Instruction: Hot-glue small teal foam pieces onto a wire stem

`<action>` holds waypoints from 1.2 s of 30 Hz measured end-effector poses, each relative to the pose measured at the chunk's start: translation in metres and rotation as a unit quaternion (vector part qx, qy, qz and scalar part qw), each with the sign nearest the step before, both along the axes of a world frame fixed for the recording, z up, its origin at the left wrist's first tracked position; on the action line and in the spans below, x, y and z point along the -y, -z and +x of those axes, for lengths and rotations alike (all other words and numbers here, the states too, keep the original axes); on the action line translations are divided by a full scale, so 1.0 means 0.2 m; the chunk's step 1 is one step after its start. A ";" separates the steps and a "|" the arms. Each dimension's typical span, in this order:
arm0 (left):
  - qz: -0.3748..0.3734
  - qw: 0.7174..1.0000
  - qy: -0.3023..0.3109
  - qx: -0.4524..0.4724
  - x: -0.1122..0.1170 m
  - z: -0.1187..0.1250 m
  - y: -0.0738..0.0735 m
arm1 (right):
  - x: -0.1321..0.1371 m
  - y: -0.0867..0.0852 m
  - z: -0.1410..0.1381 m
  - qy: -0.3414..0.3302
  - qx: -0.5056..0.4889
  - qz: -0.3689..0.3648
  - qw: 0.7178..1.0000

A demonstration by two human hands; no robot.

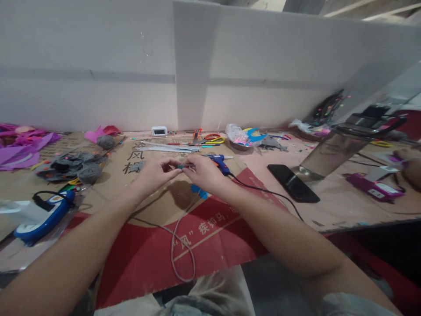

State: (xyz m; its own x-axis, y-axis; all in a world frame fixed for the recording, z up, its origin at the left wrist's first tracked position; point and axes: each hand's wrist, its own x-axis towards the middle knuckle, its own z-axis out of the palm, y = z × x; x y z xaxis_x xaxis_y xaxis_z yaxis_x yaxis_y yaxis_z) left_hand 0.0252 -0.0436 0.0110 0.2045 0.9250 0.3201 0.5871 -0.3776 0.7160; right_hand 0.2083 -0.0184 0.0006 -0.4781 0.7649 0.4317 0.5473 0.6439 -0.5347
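My left hand [154, 172] and my right hand [200, 170] meet above the cardboard, fingertips pinched on a small teal piece [180, 166]. It is too small and too covered by fingers for me to tell its kind. Below my right hand is a blue cut-out piece [199, 191], partly hidden by the wrist. A grey cord [173, 245] runs up towards it and loops over the red part of the cardboard [226, 237]. Just behind my right hand lies a blue hot glue gun [221, 164], its nozzle pointing right and its black cable trailing off.
Scissors [213, 139] and other tools lie behind my hands. Grey yarn balls [89, 173] and a blue-and-white power strip [44, 219] are left. Right are a black phone [292, 183], a tall bottle [335, 149], a purple power strip [375, 186] and another person's hand [409, 154].
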 end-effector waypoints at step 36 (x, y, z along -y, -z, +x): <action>-0.028 0.901 -0.061 0.428 -0.06 -0.03 0.05 | 0.67 -0.37 0.11 -0.370 -0.041 -0.165 0.913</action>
